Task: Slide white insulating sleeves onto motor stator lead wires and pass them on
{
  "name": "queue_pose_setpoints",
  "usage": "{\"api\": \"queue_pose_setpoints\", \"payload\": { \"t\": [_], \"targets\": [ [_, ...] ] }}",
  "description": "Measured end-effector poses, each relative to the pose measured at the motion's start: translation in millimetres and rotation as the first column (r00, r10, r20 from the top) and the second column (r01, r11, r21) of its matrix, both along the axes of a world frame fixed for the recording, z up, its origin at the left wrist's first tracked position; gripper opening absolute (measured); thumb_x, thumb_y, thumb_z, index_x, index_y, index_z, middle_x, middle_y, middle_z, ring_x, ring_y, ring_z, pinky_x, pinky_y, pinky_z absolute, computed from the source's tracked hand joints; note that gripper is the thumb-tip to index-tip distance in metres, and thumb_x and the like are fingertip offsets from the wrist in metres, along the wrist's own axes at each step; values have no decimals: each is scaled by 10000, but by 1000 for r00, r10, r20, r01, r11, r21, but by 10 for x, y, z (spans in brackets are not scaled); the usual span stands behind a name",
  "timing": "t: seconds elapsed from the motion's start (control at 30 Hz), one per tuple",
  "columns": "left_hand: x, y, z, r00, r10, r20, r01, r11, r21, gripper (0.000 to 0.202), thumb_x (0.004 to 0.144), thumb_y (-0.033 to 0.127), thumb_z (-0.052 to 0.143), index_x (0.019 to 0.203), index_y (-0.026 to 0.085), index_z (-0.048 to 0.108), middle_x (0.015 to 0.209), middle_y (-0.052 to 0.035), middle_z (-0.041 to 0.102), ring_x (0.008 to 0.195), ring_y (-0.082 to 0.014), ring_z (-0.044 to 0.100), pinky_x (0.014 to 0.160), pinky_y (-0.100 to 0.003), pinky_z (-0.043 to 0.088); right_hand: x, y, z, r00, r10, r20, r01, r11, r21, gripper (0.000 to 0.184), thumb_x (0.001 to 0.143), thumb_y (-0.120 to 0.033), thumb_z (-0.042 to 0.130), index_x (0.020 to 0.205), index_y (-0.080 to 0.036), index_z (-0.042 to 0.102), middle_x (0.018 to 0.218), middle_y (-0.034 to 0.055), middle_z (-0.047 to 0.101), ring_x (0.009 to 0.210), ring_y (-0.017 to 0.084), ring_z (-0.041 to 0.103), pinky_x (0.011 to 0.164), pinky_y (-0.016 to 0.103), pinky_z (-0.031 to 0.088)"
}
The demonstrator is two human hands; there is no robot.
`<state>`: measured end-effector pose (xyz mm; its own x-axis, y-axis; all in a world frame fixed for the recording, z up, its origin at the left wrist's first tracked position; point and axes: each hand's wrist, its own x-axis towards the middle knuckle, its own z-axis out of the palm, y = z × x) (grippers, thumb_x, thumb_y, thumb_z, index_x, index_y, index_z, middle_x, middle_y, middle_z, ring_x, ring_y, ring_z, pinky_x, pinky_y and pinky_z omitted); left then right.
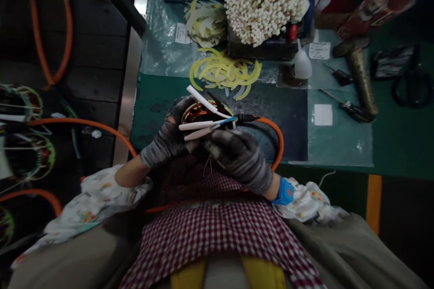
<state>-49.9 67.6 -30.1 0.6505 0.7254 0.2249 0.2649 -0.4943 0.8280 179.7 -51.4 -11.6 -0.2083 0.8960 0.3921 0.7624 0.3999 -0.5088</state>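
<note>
My left hand, in a grey glove, is wrapped round the left side of a motor stator with copper windings. Several white sleeved leads lie across the stator and meet blue wires at the end of an orange cable. My right hand, gloved too, is closed at the stator's near right edge, just below the leads. What its fingertips pinch is hidden. A thin loop of thread hangs between my hands.
Yellow curved strips lie beyond the stator. Behind them stands a box of white tubes. A hammer, a screwdriver, scissors and a white squeeze bottle lie or stand to the right. More stators are at the left.
</note>
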Motion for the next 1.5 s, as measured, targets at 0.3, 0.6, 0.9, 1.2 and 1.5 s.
{"api": "queue_pose_setpoints", "payload": {
  "t": [0.3, 0.6, 0.9, 1.2, 1.5],
  "targets": [
    [319, -254, 98, 997, 80, -11, -73, 956, 285, 906, 1094, 649, 669, 1830, 260, 311, 1797, -193, 499, 1677, -424, 508, 1443, -560, 429, 356, 230, -196, 954, -245, -172, 237, 969, -69, 827, 1069, -599, 707, 1773, -266, 427, 1712, 150, 610, 1653, 407, 519, 1387, 670, 451],
    [261, -155, 187, 993, -103, -62, 115, 963, 245, 940, 1123, 589, 638, 1861, 229, 180, 1835, -231, 406, 1732, -417, 426, 1464, -577, 372, 552, 145, -251, 983, -125, -132, 116, 990, -76, 933, 1040, -716, 714, 1799, -293, 376, 1746, 170, 556, 1653, 435, 512, 1371, 687, 456],
    [327, -143, 158, 992, -124, -8, 123, 967, 224, 924, 1132, 657, 545, 1871, 240, 177, 1827, -181, 403, 1723, -426, 435, 1458, -618, 368, 583, 166, -317, 973, -119, -198, 118, 993, -19, 957, 1067, -799, 638, 1851, -396, 266, 1730, 122, 559, 1607, 424, 562, 1313, 728, 519],
    [310, -201, 136, 990, -98, -98, 115, 975, 190, 942, 1130, 698, 504, 1872, 220, 173, 1878, -173, 353, 1770, -448, 333, 1475, -640, 304, 606, 89, -204, 1000, -26, 9, 26, 998, -65, 674, 985, -555, 818, 1597, -318, 664, 1868, 107, 402, 1708, 501, 408, 1381, 783, 402],
    [399, -342, 157, 998, 12, -62, 4, 965, 262, 970, 1116, 686, 653, 1852, 254, 191, 1840, -215, 388, 1750, -430, 374, 1440, -630, 393, 442, 22, -59, 943, -208, -259, 131, 949, -286, 1023, 1007, -440, 868, 1858, -349, 307, 1763, 156, 564, 1611, 458, 587, 1305, 720, 558]
  ]
}}
